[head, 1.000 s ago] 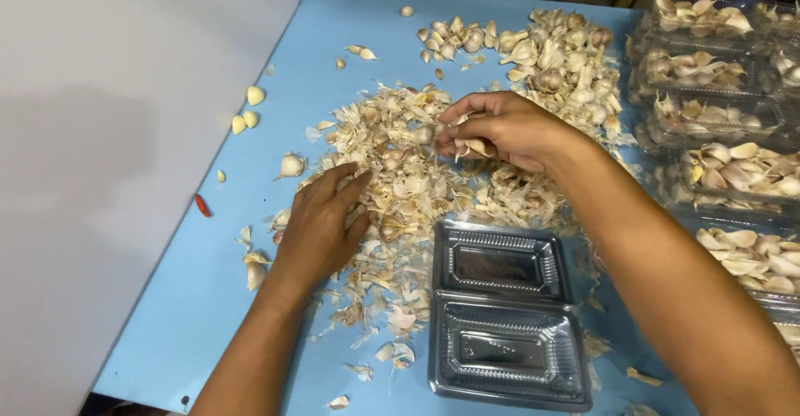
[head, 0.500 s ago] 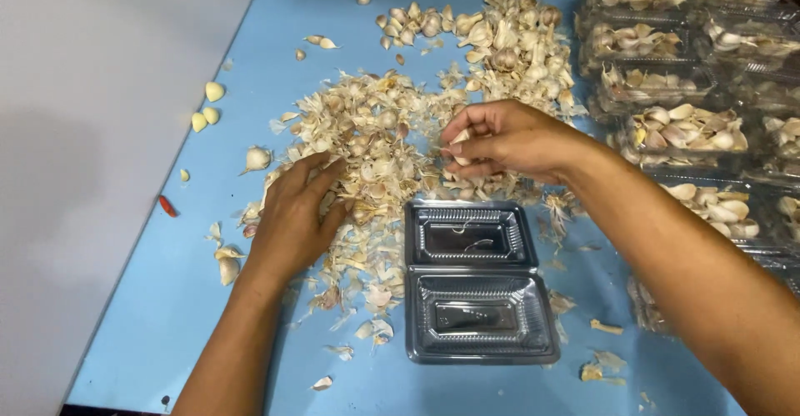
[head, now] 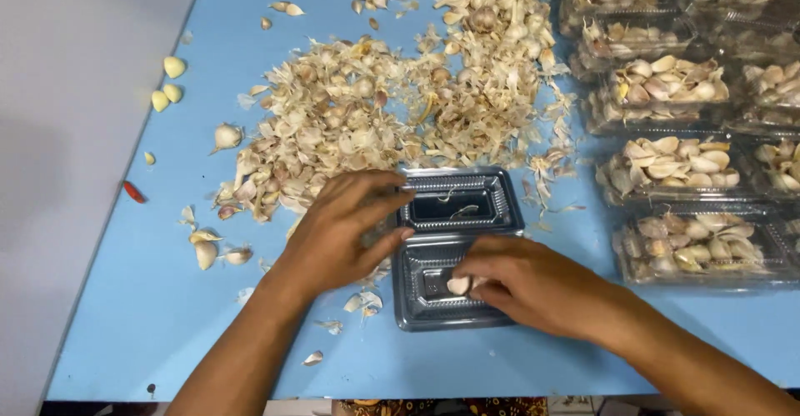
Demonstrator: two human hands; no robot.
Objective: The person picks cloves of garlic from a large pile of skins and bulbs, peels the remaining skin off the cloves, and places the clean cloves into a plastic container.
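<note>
Head view: right hand (head: 533, 287) pinches a clove (head: 458, 285) over the open tray (head: 454, 249); left hand (head: 342, 229), fingers loosely spread, steadies its edge beside the skins (head: 350, 116).

Head cam, looking steeply down, close on table (head: 125, 316).

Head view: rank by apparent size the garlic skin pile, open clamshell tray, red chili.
1. garlic skin pile, by far the widest.
2. open clamshell tray, partly covered by both hands.
3. red chili, tiny.
</note>
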